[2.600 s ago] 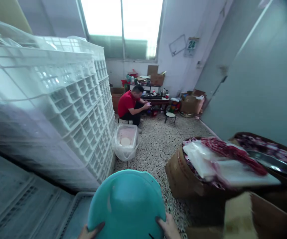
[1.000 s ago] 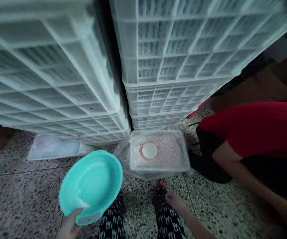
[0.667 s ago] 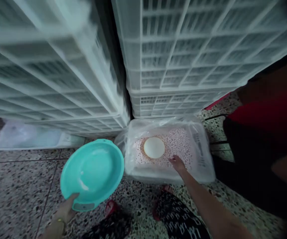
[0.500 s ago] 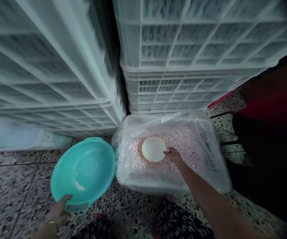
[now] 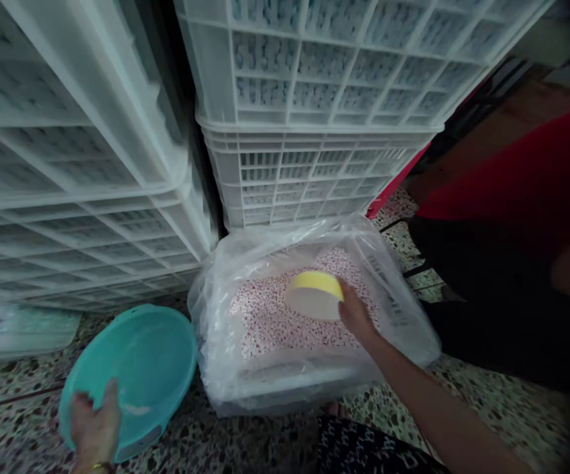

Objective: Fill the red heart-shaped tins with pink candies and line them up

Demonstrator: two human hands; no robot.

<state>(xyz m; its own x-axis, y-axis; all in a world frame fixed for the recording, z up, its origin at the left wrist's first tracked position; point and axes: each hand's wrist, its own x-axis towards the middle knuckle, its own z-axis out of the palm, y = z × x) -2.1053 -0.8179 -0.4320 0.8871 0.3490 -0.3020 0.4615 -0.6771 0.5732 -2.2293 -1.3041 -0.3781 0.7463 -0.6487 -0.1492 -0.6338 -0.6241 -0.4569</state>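
My right hand is closed on the edge of a shallow round bowl with a yellow side and a whitish face. The bowl is tilted just over a mass of small pinkish-white pieces, too small to name. These pieces lie in a low container lined with clear plastic sheeting. On the left, my left hand is open with its fingers apart, over the near side of a turquoise plastic basin. Apart from a light patch of shine, nothing shows inside the basin.
Stacked white plastic crates full of small pieces rise behind the lined container. Another crate stack stands at the left. A person in red and dark clothing is close on the right. Speckled floor lies in front.
My left hand has let go of the basin's rim and spread its fingers over it. The bowl, lying on the pieces before, is now tipped up in my right hand, showing its yellow side.
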